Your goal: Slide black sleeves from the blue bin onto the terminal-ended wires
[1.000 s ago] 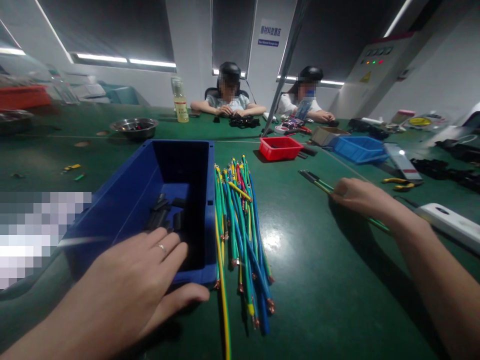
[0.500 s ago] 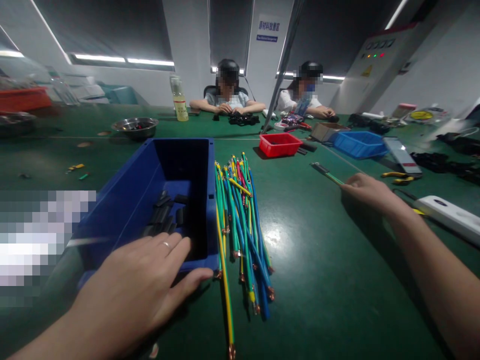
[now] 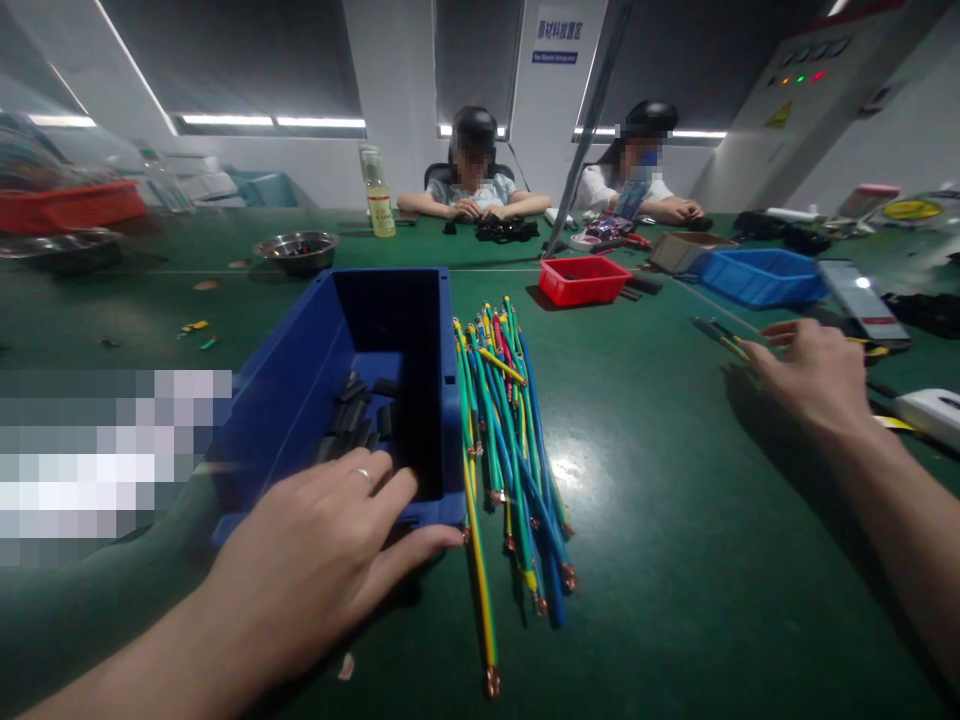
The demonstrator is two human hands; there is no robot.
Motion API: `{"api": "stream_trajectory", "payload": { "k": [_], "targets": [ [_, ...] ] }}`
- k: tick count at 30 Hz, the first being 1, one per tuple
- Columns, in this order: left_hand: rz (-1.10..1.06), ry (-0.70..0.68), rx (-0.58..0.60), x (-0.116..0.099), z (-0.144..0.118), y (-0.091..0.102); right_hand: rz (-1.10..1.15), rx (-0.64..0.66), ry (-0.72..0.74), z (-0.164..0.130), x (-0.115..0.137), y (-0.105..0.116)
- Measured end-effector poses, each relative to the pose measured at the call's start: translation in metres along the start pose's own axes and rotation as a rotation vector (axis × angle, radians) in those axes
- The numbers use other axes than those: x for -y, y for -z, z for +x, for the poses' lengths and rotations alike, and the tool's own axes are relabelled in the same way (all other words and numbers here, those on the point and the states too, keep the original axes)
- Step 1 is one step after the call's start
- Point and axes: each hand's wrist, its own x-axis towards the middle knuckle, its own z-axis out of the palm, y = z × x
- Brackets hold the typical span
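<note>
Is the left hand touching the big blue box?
Touching. The head view shows the left hand lying over the near rim of the blue box, fingers inside the edge and thumb along its outer front.

At the top centre of the frame you face a white wall sign (image 3: 559, 35) with a row of dark characters and a blue strip beneath, both too small and blurred to read.

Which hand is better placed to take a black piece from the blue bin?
Probably the left hand: it rests over the near rim of the blue bin, fingers beside the black pieces. The right hand is far off, at a wire.
</note>
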Motion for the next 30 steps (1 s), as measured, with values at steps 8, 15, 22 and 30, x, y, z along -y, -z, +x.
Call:
{"api": "stream_trajectory", "payload": {
  "k": [8, 15, 22, 30],
  "targets": [
    [-0.032, -0.02, -0.002, 0.002, 0.004, 0.001, 0.505, 0.234, 0.556, -0.078, 0.146, 0.032],
    [-0.005, -0.072, -0.007, 0.006, 0.006, 0.002, 0.608, 0.549, 0.713, -0.109, 0.166, 0.037],
    [-0.173, -0.06, -0.182, 0.003, -0.002, 0.003, 0.731, 0.663, 0.41, -0.098, 0.16, 0.038],
    [-0.492, 0.028, -0.123, -0.003, -0.012, 0.006, 0.855, 0.707, 0.247, -0.087, 0.154, 0.029]
  ]
}}
